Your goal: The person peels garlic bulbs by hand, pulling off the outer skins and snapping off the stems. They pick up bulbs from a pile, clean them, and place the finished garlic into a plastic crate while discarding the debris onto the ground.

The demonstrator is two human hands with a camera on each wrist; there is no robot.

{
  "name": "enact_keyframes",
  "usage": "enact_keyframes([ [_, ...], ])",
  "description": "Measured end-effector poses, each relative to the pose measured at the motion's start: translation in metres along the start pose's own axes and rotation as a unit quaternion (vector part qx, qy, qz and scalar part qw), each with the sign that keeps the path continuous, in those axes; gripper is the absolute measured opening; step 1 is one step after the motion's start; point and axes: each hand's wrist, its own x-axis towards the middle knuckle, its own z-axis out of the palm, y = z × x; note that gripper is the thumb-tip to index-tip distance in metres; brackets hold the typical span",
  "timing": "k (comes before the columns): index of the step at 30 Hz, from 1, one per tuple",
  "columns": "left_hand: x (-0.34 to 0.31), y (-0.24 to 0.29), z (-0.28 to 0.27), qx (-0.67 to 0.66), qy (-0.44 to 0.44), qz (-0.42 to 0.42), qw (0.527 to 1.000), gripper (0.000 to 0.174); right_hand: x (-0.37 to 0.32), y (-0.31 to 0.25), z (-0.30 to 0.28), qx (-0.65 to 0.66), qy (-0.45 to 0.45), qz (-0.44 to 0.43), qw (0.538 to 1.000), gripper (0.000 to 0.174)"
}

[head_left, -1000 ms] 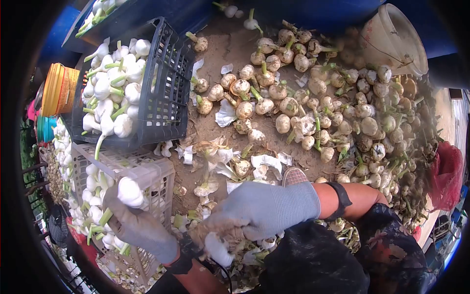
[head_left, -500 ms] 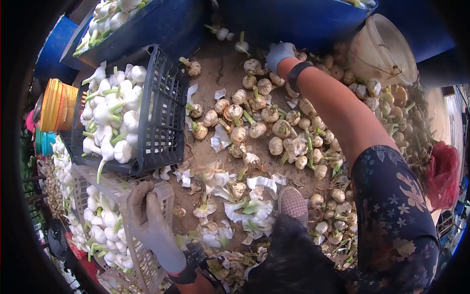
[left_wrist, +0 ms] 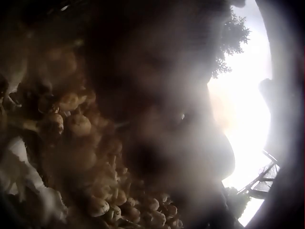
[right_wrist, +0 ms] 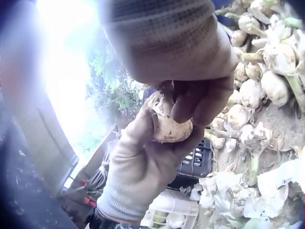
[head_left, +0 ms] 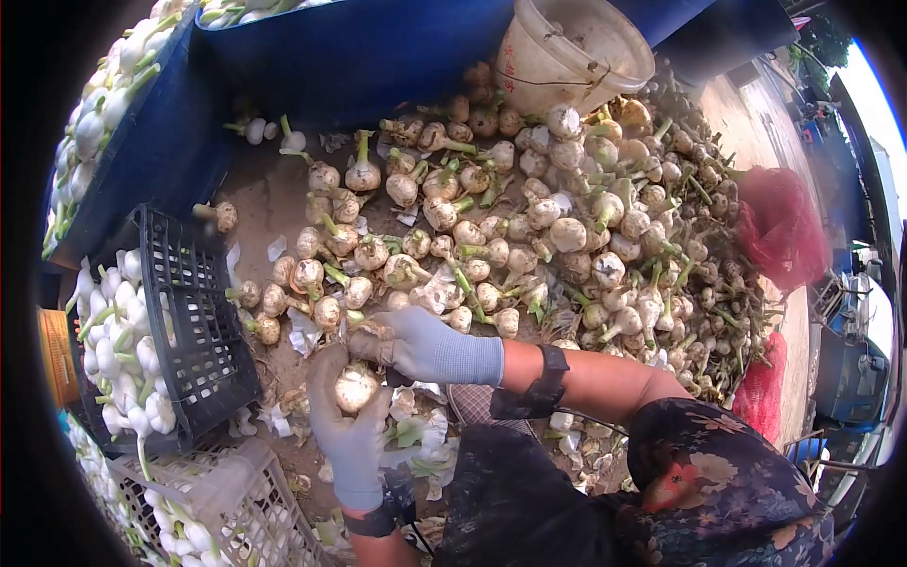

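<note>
A garlic bulb (head_left: 356, 388), round, whitish and stained with soil, sits in my gloved left hand (head_left: 348, 439), held between thumb and fingers. From above, my gloved right hand (head_left: 416, 345) meets it, with curled fingers at the bulb's stalk end. In the right wrist view the left hand (right_wrist: 138, 167) cups the bulb (right_wrist: 169, 129) from below, while the right hand (right_wrist: 190, 67) pinches its upper side. Part of the bulb is hidden by those fingers. The left wrist view is mostly dark and blurred, with unpeeled garlic (left_wrist: 78, 125) at its left.
Unpeeled garlic (head_left: 567, 234) spreads over the ground ahead and right. To the left stand a dark crate (head_left: 203, 326) and a pale crate (head_left: 250, 496) with clean white garlic. Blue tubs (head_left: 359, 71) and a white bucket (head_left: 529, 61) line the back. Loose peelings (head_left: 420, 435) lie near a shoe (head_left: 482, 404).
The left hand let go of a clean white bulb over the pale crate. The right hand reached to the far garlic, then came back. Both hands now meet at a soiled bulb; the head view has shifted right.
</note>
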Motion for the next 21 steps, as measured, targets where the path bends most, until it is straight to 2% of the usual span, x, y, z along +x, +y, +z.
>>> enact_keyframes([
  [1, -0.007, 0.0, 0.003, -0.002, -0.014, -0.001, 1.0, 0.076, -0.008, 0.002, -0.004, -0.021, -0.005, 0.079, 0.997, 0.028],
  [2, -0.015, 0.002, 0.004, -0.071, 0.035, -0.049, 0.996, 0.073, -0.016, 0.003, -0.006, -0.038, -0.011, 0.16, 0.986, 0.025],
  [3, -0.023, 0.004, 0.005, -0.137, 0.084, -0.099, 0.982, 0.07, -0.022, 0.0, -0.005, -0.124, -0.001, 0.185, 0.975, 0.024],
  [4, -0.03, 0.004, 0.006, -0.138, 0.069, -0.104, 0.983, 0.07, -0.03, 0.009, 0.0, -0.242, -0.05, 0.176, 0.953, 0.03],
  [6, -0.038, 0.002, 0.008, -0.099, 0.093, -0.115, 0.984, 0.064, -0.053, 0.018, 0.019, -0.207, 0.034, 0.034, 0.977, 0.032],
  [7, -0.041, 0.003, 0.012, -0.097, 0.077, -0.129, 0.984, 0.064, -0.049, 0.007, 0.012, -0.009, -0.063, 0.135, 0.989, 0.038],
  [8, -0.043, 0.001, 0.011, -0.095, 0.072, -0.131, 0.984, 0.064, -0.044, -0.017, 0.0, 0.177, -0.109, 0.257, 0.944, 0.046],
  [9, -0.043, -0.003, 0.008, 0.026, 0.006, -0.054, 0.998, 0.064, -0.047, -0.012, 0.006, 0.099, -0.149, 0.258, 0.95, 0.047],
  [10, -0.042, -0.004, 0.008, 0.144, -0.06, 0.027, 0.987, 0.063, -0.047, -0.008, 0.013, 0.018, -0.188, 0.255, 0.948, 0.048],
  [11, -0.045, 0.0, 0.014, 0.109, -0.048, 0.008, 0.993, 0.062, -0.05, -0.006, 0.018, 0.021, -0.184, 0.26, 0.948, 0.048],
  [14, -0.043, -0.001, 0.009, 0.139, -0.047, 0.01, 0.989, 0.053, -0.06, -0.005, 0.029, 0.004, -0.13, 0.232, 0.964, 0.049],
  [16, -0.044, -0.009, 0.004, 0.164, -0.04, 0.035, 0.985, 0.056, -0.066, -0.006, 0.038, 0.037, -0.073, 0.211, 0.974, 0.045],
  [18, -0.044, -0.011, 0.001, 0.188, -0.026, 0.063, 0.98, 0.06, -0.066, -0.006, 0.038, 0.041, -0.071, 0.213, 0.973, 0.038],
  [20, -0.044, -0.004, -0.003, 0.042, -0.016, -0.065, 0.997, 0.063, -0.065, -0.011, 0.031, 0.081, -0.1, 0.198, 0.972, 0.031],
  [21, -0.045, -0.006, -0.009, 0.043, -0.016, -0.064, 0.997, 0.063, -0.066, -0.012, 0.028, 0.081, -0.1, 0.197, 0.972, 0.031],
])
